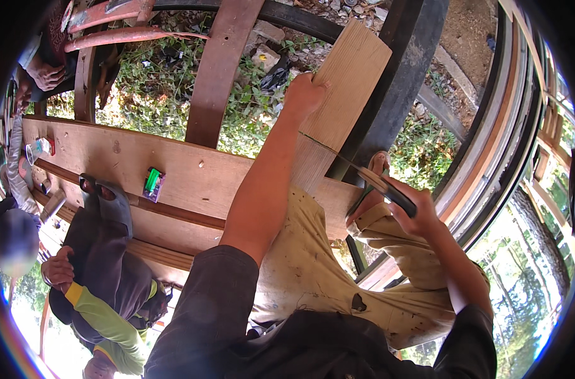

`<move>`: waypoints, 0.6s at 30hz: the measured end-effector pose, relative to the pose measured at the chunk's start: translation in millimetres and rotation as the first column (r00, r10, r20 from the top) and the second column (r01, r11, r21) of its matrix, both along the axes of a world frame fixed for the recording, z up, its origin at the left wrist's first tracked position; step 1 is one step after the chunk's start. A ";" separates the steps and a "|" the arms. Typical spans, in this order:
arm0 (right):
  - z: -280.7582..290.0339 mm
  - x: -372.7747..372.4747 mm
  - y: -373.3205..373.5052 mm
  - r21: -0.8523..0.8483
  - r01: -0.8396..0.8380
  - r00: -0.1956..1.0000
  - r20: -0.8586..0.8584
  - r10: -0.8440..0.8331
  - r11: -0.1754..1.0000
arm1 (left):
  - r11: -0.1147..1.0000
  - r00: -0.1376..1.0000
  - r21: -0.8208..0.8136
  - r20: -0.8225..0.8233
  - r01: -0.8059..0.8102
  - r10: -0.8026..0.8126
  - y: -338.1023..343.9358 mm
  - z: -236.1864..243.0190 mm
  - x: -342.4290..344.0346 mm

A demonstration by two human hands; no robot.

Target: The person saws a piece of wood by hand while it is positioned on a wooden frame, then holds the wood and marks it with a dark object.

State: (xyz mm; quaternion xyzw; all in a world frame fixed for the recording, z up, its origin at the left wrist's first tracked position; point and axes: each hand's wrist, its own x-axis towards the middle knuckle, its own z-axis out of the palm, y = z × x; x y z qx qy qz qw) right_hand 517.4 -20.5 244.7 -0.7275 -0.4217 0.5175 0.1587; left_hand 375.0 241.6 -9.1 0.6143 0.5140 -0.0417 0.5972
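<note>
A pale wooden board (350, 79) slants across a dark beam and a wide plank, its near end by my trousered leg. My left hand (305, 96) is closed on the board's left edge, thumb on its top face. In my right hand (419, 211) is the dark handle of a handsaw (382, 183), seen nearly edge-on. Its thin blade reaches left from the handle and lies across the board, where a dark line crosses the wood. My bare foot (379, 163) in a sandal stands just right of the board, close to the saw.
The long plank (230, 165) carries a small purple-and-green packet (153, 182) and a clear cup (33, 151). A dark beam (398, 82) passes under the board. A seated person (107, 271) is at lower left, another person's hand (47, 77) at upper left. Long timbers (489, 139) line the right side.
</note>
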 end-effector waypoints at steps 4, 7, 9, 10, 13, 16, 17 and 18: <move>73.6 20.9 -24.4 -0.111 -0.036 0.998 0.053 0.043 0.993 | 1.000 1.000 -0.005 0.003 -0.009 0.009 1.2 5.8 3.7; 35.0 1.5 -21.2 -0.032 0.015 0.998 0.068 -0.013 0.999 | 0.999 1.000 0.027 0.000 0.019 -0.019 -0.9 13.5 9.1; -8.1 -11.7 2.3 0.011 -0.017 0.997 0.081 0.016 1.000 | 0.998 1.000 0.062 -0.004 0.005 -0.004 -3.5 12.0 10.9; -28.2 -17.7 18.1 0.042 -0.071 0.994 0.089 0.067 0.997 | 0.998 1.000 0.064 0.011 -0.003 0.003 -1.7 8.5 8.7; -67.8 -31.9 32.5 0.228 -0.147 0.973 0.206 0.100 0.963 | 0.998 0.999 0.067 0.032 -0.008 0.006 -0.9 6.7 7.0; -16.0 -17.5 20.4 -0.083 -0.050 0.996 0.066 0.056 0.995 | 0.999 1.000 0.052 0.010 -0.002 0.002 -5.8 14.5 7.5; 2.9 -11.8 8.6 -0.069 -0.021 0.998 0.060 0.025 0.997 | 0.998 1.000 0.055 -0.001 0.007 -0.007 -3.8 16.2 8.2; 24.6 -5.5 -4.3 -0.058 0.007 0.998 0.056 -0.004 0.998 | 0.998 1.000 0.055 -0.008 0.014 -0.014 -3.1 16.6 8.6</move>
